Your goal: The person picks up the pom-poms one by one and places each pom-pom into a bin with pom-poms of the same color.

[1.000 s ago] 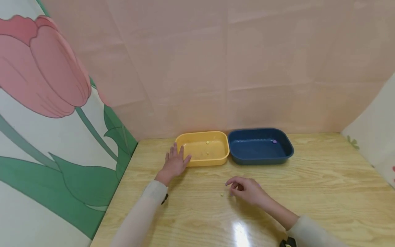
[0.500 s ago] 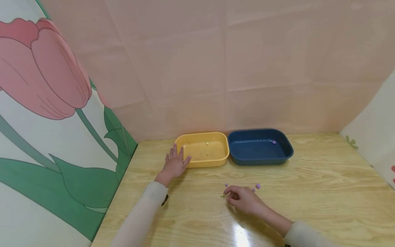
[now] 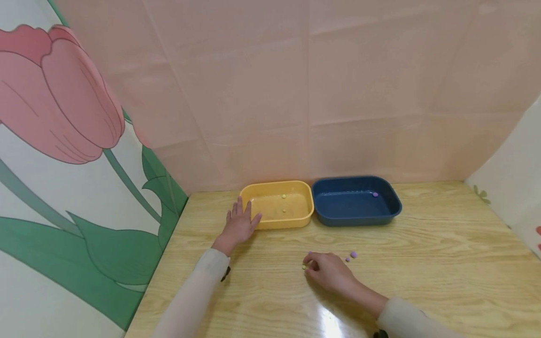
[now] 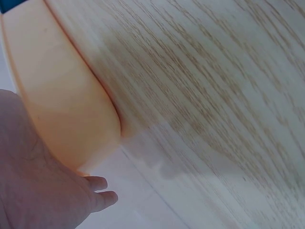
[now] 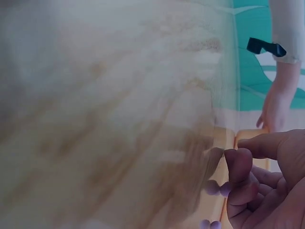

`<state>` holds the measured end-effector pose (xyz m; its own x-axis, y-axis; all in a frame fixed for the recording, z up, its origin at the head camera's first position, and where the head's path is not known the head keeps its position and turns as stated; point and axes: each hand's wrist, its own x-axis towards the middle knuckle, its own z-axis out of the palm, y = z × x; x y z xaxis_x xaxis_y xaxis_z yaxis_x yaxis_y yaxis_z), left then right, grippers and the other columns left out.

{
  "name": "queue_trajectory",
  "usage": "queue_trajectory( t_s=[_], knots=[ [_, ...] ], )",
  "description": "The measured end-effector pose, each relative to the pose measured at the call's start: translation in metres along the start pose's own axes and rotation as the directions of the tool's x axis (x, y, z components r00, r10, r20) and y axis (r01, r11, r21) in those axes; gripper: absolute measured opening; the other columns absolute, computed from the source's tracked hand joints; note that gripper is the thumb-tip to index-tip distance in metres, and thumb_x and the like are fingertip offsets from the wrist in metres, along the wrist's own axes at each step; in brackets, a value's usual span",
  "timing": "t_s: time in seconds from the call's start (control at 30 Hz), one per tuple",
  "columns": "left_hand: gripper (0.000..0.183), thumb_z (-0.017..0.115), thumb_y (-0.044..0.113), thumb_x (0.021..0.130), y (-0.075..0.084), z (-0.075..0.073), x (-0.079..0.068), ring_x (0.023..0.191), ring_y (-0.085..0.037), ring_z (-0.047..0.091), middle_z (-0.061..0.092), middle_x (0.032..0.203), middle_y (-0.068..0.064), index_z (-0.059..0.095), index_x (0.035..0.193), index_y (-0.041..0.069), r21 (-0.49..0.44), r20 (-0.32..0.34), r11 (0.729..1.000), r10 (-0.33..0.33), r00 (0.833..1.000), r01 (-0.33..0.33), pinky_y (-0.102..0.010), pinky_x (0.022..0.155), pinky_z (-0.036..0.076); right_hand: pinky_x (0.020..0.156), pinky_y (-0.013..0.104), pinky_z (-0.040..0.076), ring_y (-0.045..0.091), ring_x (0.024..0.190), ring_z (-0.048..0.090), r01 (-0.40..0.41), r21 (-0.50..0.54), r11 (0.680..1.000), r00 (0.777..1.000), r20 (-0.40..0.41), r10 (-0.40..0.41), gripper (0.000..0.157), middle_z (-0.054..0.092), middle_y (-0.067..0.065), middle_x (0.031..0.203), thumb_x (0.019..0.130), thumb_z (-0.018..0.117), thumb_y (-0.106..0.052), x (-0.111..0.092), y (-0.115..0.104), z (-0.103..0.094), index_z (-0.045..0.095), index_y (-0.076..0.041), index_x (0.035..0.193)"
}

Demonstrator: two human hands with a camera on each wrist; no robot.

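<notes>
My left hand (image 3: 238, 226), fingers spread, rests at the left end of the yellow tray (image 3: 285, 224); in the left wrist view the palm (image 4: 40, 181) lies alongside the tray wall. Low over the table, my right hand (image 3: 331, 273) has its thumb and index finger bent around a tiny yellow ball (image 3: 304, 267), which shows at the fingertips. The right wrist view shows a small gap between thumb and index tip, the other fingers (image 5: 243, 195) curled. Purple balls (image 3: 353, 255) lie just beyond this hand, one partly hidden behind its fingers.
Against the yellow tray's right end stands a dark blue tray (image 3: 359, 220) with one purple ball (image 3: 375, 194) inside. Two small yellow balls (image 3: 284, 196) are in the yellow tray. A pink sheet (image 3: 270, 94) rises behind the wood-grain table (image 3: 444, 263).
My right hand has come down and slightly left to the tiny yellow ball, uncovering purple balls behind it. My left hand has stayed at the yellow tray.
</notes>
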<state>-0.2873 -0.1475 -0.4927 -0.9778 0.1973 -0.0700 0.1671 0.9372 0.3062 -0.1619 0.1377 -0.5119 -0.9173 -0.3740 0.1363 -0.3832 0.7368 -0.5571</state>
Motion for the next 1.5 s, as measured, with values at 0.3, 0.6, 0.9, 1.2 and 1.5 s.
queue_trajectory(
  t_s=[0.3, 0.6, 0.9, 1.2, 1.5],
  knots=[
    [0.083, 0.015, 0.066, 0.104, -0.001, 0.001, 0.003, 0.154, -0.044, 0.001, -0.011, 0.168, -0.022, 0.014, 0.163, 0.009, 0.008, -0.004, 1.000, 0.000, 1.000, 0.000, -0.061, 0.121, 0.009, 0.070, 0.035, 0.053, 0.013, 0.076, 0.066, -0.057, -0.036, 0.998, 0.998, 0.032, 0.058, 0.009, 0.070, -0.009, 0.077, 0.082, 0.078, -0.012, 0.008, -0.005, 0.002, 0.074, -0.017, 0.088],
    [0.082, 0.017, 0.065, 0.105, -0.002, 0.002, 0.001, 0.154, -0.045, 0.004, -0.009, 0.168, -0.023, 0.015, 0.163, 0.008, -0.003, -0.010, 1.000, 0.002, 1.000, -0.002, -0.061, 0.121, 0.009, 0.067, 0.034, 0.051, 0.012, 0.071, 0.061, -0.064, -0.052, 0.997, 0.997, 0.046, 0.066, 0.009, 0.066, -0.011, 0.073, 0.079, 0.079, -0.013, 0.012, -0.009, 0.005, 0.072, -0.019, 0.080],
    [0.084, 0.016, 0.067, 0.103, -0.001, 0.001, 0.001, 0.153, -0.046, 0.004, -0.007, 0.167, -0.024, 0.016, 0.163, 0.007, -0.012, -0.018, 1.000, 0.012, 1.000, -0.013, -0.062, 0.121, 0.009, 0.061, 0.027, 0.045, 0.008, 0.066, 0.052, -0.051, -0.010, 0.999, 0.998, 0.035, 0.052, 0.015, 0.057, -0.013, 0.069, 0.077, 0.072, -0.009, 0.012, -0.013, 0.000, 0.064, -0.021, 0.075],
    [0.083, 0.017, 0.065, 0.105, -0.001, 0.000, 0.000, 0.153, -0.047, 0.005, -0.008, 0.167, -0.025, 0.017, 0.163, 0.006, -0.010, -0.021, 1.000, 0.023, 1.000, -0.023, -0.062, 0.121, 0.010, 0.067, 0.031, 0.048, 0.009, 0.072, 0.056, -0.085, 0.105, 0.991, 0.994, 0.079, 0.077, 0.013, 0.064, -0.011, 0.078, 0.080, 0.074, -0.009, 0.016, -0.019, -0.016, 0.066, -0.019, 0.081],
    [0.074, 0.027, 0.056, 0.108, 0.000, 0.000, 0.000, 0.153, -0.047, 0.004, -0.007, 0.167, -0.025, 0.017, 0.162, 0.006, -0.018, -0.020, 1.000, 0.015, 1.000, -0.015, -0.063, 0.121, 0.009, 0.066, 0.029, 0.046, 0.008, 0.068, 0.055, -0.130, 0.161, 0.978, 0.991, 0.066, 0.121, 0.006, 0.065, -0.010, 0.079, 0.084, 0.072, -0.010, 0.026, -0.015, -0.032, 0.071, -0.014, 0.088]
  ],
)
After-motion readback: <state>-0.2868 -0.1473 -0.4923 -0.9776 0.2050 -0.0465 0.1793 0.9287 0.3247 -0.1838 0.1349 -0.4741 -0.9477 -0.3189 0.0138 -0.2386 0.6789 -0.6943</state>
